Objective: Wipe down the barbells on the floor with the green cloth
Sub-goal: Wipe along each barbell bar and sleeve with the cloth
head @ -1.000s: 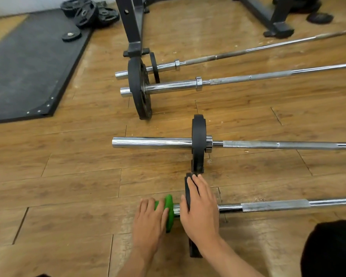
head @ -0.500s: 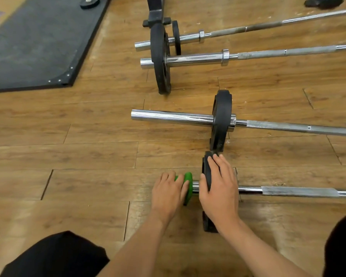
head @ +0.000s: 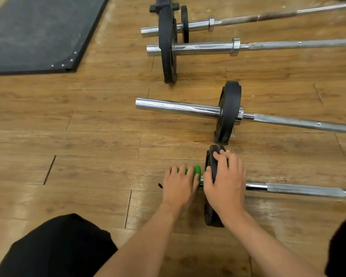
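Down on the glossy wood-plank floor point(head: 88, 146), the left hand point(head: 179, 186) is wrapped over the bright green cloth point(head: 195, 169). Its fingers are curled close together, clamping that soft bundle round the sleeve of the nearest steel barbell point(head: 298, 190), just left of its matte black round weight plate point(head: 211, 214). The right hand point(head: 226, 182) is on that plate, fingers draped side by side over the rim and thumb down the left face, gripping it. Right of the plate the shaft runs off, polished chrome first, then a duller grey stretch.

Just beyond the plate lies a second chrome barbell point(head: 178, 106) with a smooth mirror-bright sleeve, its own thick black disc point(head: 228, 112) standing on edge. Farther beyond, there's a third bar point(head: 204, 47) carrying a large thin black plate point(head: 167, 47). A fourth bar point(head: 248, 18) has a small black disc point(head: 185, 23). Far up-left of the plate there's a dark rubber mat point(head: 38, 31) with metal studs at its clipped corner. Down-left of the plate is a knee in black fabric point(head: 58, 246).

Against a second ago, a wider strip of bare chrome showed between cloth and plate. Now the cloth has slid in and only a sliver is left. The right hand has kept its grip on the rim. The knee wasn't in shot then.
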Demonstrator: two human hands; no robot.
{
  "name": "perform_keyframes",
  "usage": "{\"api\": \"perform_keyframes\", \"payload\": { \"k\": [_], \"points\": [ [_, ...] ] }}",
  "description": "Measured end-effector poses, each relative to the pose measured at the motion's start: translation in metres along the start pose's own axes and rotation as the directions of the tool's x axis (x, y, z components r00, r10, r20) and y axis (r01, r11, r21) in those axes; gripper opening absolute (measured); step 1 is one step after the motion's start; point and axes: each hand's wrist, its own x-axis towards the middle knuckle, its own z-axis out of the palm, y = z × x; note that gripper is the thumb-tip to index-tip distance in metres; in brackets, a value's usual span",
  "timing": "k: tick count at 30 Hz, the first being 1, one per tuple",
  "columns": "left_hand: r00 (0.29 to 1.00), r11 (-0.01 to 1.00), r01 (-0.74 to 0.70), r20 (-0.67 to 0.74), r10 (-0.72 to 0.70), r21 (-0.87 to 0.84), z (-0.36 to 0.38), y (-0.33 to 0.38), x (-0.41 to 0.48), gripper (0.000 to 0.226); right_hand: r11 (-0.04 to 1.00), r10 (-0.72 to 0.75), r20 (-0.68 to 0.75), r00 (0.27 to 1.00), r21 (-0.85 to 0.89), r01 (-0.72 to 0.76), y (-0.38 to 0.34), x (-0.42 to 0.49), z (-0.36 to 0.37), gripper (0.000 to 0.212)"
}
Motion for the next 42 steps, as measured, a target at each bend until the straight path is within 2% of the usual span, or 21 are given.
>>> {"api": "perform_keyframes", "payload": {
  "k": [3, 6, 10, 14, 18, 19, 22, 24, 26, 28, 30, 32, 34, 36, 40, 42],
  "points": [
    [0.999, 0.999, -0.024, 0.025, 0.023, 0.042, 0.008, 0.018, -0.004, 0.039, 0.998, -0.022, -0.054, 0.998, 0.05, 0.025, 0.002, -0.006, 0.003, 0.034],
    [0.996, 0.995, -0.086, 0.026, 0.085, 0.05, 0.015, 0.021, -0.015, 0.043, 0.995, -0.037, -0.079, 0.996, 0.094, 0.044, 0.003, -0.014, 0.004, 0.039],
    [0.975, 0.976, -0.214, -0.058, 0.216, 0.037, 0.016, 0.0, -0.016, 0.043, 0.989, -0.057, -0.085, 0.995, 0.133, 0.068, 0.002, -0.019, 0.004, 0.04],
    [0.999, 1.0, -0.013, -0.051, 0.013, -0.007, -0.001, 0.006, 0.005, 0.035, 0.982, -0.041, -0.085, 0.996, 0.182, 0.056, 0.001, -0.018, 0.005, 0.041],
    [0.992, 0.996, 0.085, 0.09, -0.087, 0.02, -0.005, 0.021, 0.003, 0.041, 0.98, -0.043, -0.09, 0.995, 0.191, 0.06, 0.003, -0.021, 0.005, 0.038],
    [0.991, 0.997, 0.051, 0.121, -0.057, 0.051, -0.006, 0.019, 0.0, 0.045, 0.979, -0.048, -0.092, 0.995, 0.192, 0.065, 0.003, -0.023, 0.006, 0.039],
    [0.953, 0.977, -0.167, 0.275, 0.126, 0.13, -0.018, 0.008, 0.01, 0.071, 0.975, -0.056, -0.109, 0.993, 0.209, 0.078, 0.003, -0.023, 0.005, 0.039],
    [0.911, 0.96, -0.261, 0.353, 0.211, 0.099, -0.024, 0.003, 0.024, 0.07, 0.974, -0.052, -0.105, 0.993, 0.213, 0.074, 0.004, -0.022, 0.006, 0.04],
    [0.919, 0.975, -0.216, 0.345, 0.188, 0.045, -0.019, 0.005, 0.026, 0.052, 0.973, -0.046, -0.104, 0.994, 0.223, 0.068, 0.003, -0.022, 0.006, 0.042],
    [0.948, 0.982, -0.157, 0.294, 0.12, 0.108, -0.018, 0.013, 0.015, 0.056, 0.972, -0.056, -0.104, 0.993, 0.223, 0.078, 0.003, -0.024, 0.006, 0.04],
    [0.961, 0.986, -0.102, 0.271, 0.063, 0.134, -0.007, 0.021, -0.006, 0.049, 0.971, -0.076, -0.119, 0.99, 0.215, 0.1, 0.005, -0.027, 0.007, 0.039],
    [0.978, 0.986, -0.117, 0.187, 0.094, 0.115, 0.002, 0.017, -0.022, 0.043, 0.97, -0.09, -0.129, 0.988, 0.212, 0.116, 0.005, -0.03, 0.007, 0.039],
    [0.973, 0.974, -0.202, 0.139, 0.186, 0.106, 0.002, 0.002, -0.025, 0.044, 0.971, -0.098, -0.133, 0.986, 0.204, 0.124, 0.006, -0.03, 0.008, 0.038],
    [0.97, 0.972, -0.21, 0.148, 0.194, 0.103, -0.003, -0.011, -0.019, 0.047, 0.973, -0.088, -0.138, 0.987, 0.201, 0.115, 0.007, -0.029, 0.009, 0.037],
    [0.981, 0.996, 0.046, 0.187, -0.06, 0.075, -0.011, -0.008, 0.007, 0.051, 0.972, -0.088, -0.141, 0.986, 0.206, 0.117, 0.005, -0.033, 0.009, 0.038],
    [0.985, 0.993, 0.074, 0.147, -0.087, 0.087, -0.006, 0.002, -0.002, 0.05, 0.972, -0.089, -0.145, 0.985, 0.204, 0.118, 0.005, -0.034, 0.008, 0.038]
  ]
}}
